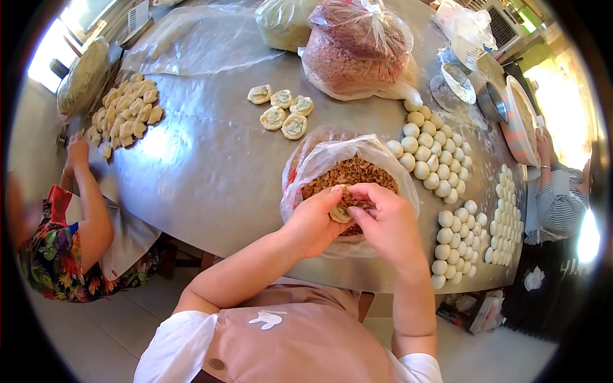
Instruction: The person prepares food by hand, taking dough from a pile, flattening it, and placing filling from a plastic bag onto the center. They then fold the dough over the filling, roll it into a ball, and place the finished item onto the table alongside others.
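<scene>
My left hand (316, 220) cradles a small dough wrapper (340, 214) with brown crumbly filling on it. The fingers of my right hand (388, 225) pinch at its edge and filling from the other side. Both hands are over an open plastic bag (297, 185) of brown crumbly filling (377, 172). Part of the wrapper is hidden behind my fingers. Beyond the bag lie several round dough pieces (273, 118) with pale greenish tops. Right of the bag are rows of white dough balls (426, 140), with another group (454, 242) nearer me.
A tied bag of pinkish filling (357, 54) and a bag of pale greenish stuff (284, 25) stand at the back of the metal table (198, 147). Dough lumps (128, 112) lie left, near a person's hand (78, 150). Another person (555, 198) is at right beside a large basin (520, 121).
</scene>
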A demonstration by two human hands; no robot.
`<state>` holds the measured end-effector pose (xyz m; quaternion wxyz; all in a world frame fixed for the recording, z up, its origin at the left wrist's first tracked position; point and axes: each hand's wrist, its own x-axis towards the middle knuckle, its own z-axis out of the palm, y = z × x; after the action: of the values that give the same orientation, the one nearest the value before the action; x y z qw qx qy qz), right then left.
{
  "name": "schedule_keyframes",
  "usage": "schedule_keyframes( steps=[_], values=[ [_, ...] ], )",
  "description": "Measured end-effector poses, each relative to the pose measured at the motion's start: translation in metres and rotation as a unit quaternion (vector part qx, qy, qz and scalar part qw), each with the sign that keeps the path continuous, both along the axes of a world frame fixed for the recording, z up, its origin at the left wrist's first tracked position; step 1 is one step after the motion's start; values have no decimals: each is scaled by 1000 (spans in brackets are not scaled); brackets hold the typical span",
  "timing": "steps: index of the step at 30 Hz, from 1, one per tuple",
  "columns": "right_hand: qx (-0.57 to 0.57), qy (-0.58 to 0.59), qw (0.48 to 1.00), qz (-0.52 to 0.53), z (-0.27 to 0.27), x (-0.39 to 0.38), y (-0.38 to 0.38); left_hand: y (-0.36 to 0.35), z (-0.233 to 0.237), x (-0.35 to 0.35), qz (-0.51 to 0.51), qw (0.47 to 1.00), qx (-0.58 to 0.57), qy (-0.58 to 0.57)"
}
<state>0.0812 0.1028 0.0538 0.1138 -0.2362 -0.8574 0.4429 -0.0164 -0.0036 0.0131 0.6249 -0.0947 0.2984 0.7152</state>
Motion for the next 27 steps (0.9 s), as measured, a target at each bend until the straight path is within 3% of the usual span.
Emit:
schedule_keyframes(
  steps=[5,7,10,14,20,24,27],
  values=[
    [-45,25,998,-49,-7,-2,-11,-1,-10,4,-35,998,-14,50],
    [-90,31,992,-78,-4,-1,-13,-3,-9,2,-5,1000,-16,26],
    [43,35,991,-122,-15,9,4,-6,-1,-6,21,1000,-21,-11],
    [168,30,985,-11,-20,19,15,-8,10,-8,17,999,-16,-28],
    [207,64,973,81,-34,24,-3,-7,11,-4,-62,996,44,-37],
    [260,102,960,35,-45,17,-8,-7,6,5,-74,994,63,-46],
    [270,113,956,20,-48,14,-13,-14,-25,1,-108,972,201,-52]
  ],
)
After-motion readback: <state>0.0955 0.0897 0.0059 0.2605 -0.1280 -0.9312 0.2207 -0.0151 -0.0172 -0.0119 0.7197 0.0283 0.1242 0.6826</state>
